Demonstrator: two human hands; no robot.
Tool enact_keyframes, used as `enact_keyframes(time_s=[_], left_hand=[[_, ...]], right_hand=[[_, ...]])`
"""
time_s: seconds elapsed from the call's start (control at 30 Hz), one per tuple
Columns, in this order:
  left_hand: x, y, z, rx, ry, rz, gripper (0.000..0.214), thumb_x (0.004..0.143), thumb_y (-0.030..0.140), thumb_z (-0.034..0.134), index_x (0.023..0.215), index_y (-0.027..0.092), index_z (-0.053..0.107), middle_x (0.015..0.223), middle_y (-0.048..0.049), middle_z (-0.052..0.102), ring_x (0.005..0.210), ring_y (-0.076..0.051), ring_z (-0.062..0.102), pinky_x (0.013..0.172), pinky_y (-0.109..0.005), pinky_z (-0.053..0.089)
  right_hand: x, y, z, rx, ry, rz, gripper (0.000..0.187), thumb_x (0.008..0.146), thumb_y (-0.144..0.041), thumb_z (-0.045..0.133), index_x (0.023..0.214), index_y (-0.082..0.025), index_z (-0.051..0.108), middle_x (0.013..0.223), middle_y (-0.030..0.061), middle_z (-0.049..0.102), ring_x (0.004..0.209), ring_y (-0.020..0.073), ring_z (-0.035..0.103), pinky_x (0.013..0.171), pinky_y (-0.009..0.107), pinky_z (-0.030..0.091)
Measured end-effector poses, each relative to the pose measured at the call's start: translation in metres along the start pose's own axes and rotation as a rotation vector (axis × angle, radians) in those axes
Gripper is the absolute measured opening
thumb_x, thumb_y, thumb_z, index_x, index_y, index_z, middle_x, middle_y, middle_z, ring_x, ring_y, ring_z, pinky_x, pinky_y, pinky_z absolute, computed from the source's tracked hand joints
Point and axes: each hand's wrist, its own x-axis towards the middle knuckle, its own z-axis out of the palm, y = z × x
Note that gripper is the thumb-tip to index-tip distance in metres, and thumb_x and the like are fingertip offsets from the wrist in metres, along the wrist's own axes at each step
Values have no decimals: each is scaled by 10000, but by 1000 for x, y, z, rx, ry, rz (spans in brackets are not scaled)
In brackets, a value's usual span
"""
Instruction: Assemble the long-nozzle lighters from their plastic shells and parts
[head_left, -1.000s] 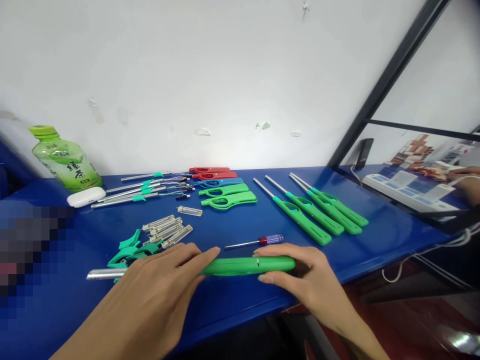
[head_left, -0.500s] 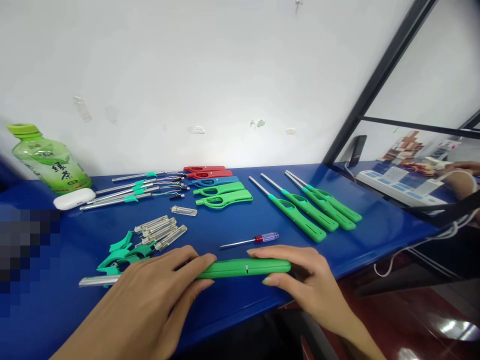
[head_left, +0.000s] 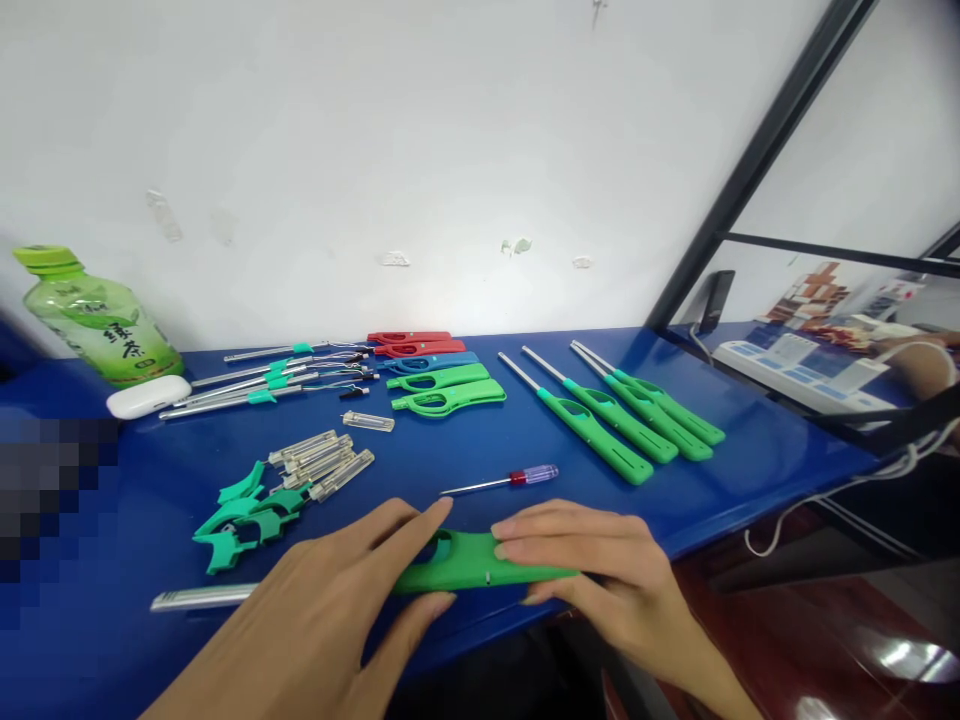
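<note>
A green long-neck lighter (head_left: 469, 562) lies crosswise between my hands at the table's front edge, its metal tube pointing left. My left hand (head_left: 322, 590) is closed around the trigger end and hides where the tube joins the body. With the thumb below and fingers on top, my right hand (head_left: 592, 555) grips the handle end. Just beyond the lighter rests a small screwdriver (head_left: 517, 478) with a red and purple handle. Teal triggers (head_left: 244, 515) are heaped left of my left hand, next to several clear fuel tanks (head_left: 322, 465).
Finished-looking green lighters (head_left: 600, 430) lie at the right. Behind are green, red and blue handle shells (head_left: 450, 398) and metal tubes with wires (head_left: 247, 390). A tea bottle (head_left: 97, 325) and white case (head_left: 148, 397) stand left. A power strip (head_left: 799, 375) and another person's hand (head_left: 930, 365) are beyond the frame.
Both hands have brought the lighter slightly nearer to me and rolled it, so more of its broad side and trigger opening shows. My right fingers now lie flatter over the handle.
</note>
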Motion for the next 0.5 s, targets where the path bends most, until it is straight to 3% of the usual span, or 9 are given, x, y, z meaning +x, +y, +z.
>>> enact_keyframes(time_s=[0.1,0.23,0.37,0.5], left_hand=[[4,-1,2,-81,-90,-19,360,1081,443,553,1411,340,655,1270,12,821,1056,-225,842,799,-305,711],[0,-4,11,-112,-143,-110,375,994,364,655,1369,342,649,1237,-9,797,1052,-249,829,833,-383,713],[-13,-8,18,-72,-188,-145,407,968,338,685,1372,341,639,1296,-32,781,1166,-293,791,942,-459,687],[-12,-10,15,-50,-319,-204,430,966,384,724,1390,341,661,1396,-56,744,1258,-336,745,993,-500,656]], right_hand=[[1,0,2,-103,9,-4,395,1026,-124,752,1336,-362,807,1326,-9,826,1180,178,802,1008,274,669],[2,0,6,-279,-21,77,284,1039,-201,763,1286,-328,823,1385,-12,794,1205,138,782,1084,204,594],[0,2,8,-378,-111,89,369,1070,-216,721,1401,-377,744,1404,-43,775,1248,125,752,1129,214,558],[0,1,8,-445,-175,99,433,1091,-210,669,1478,-403,681,1459,-44,745,1315,141,716,1160,263,553]])
